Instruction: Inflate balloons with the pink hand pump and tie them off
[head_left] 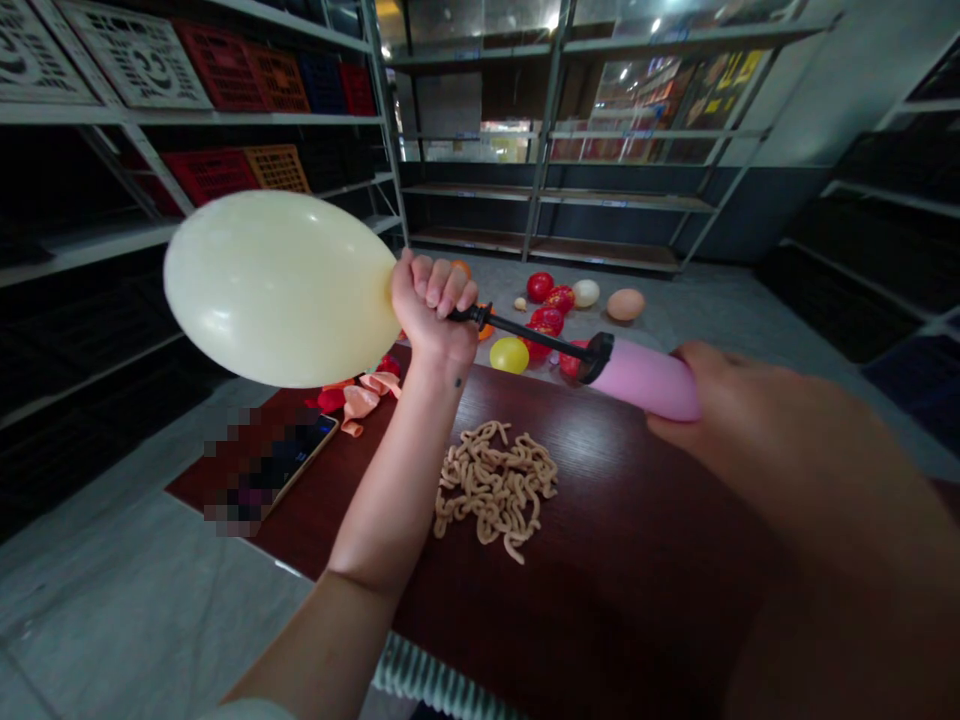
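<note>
A large, pale yellow inflated balloon (277, 290) stretches to the left from my left hand (435, 305). My left fingers are wrapped round its neck, where the black end of a hand pump goes into my fist; the joint itself is hidden. From there the pump's thin black rod runs right to its pink barrel (649, 378). My right hand (739, 410) grips the barrel's far end, its fingers mostly out of sight. Under my arms, a pile of beige, worm-like strands (499, 485) lies on the dark red table (637, 560).
Limp pink and red balloons (360, 400) and a phone (292, 465) lie at the table's left. Inflated balloons (551, 320) in red, yellow, white and tan rest on the floor beyond. Metal shelves (540, 190) stand behind, and crates (225, 65) fill the left rack.
</note>
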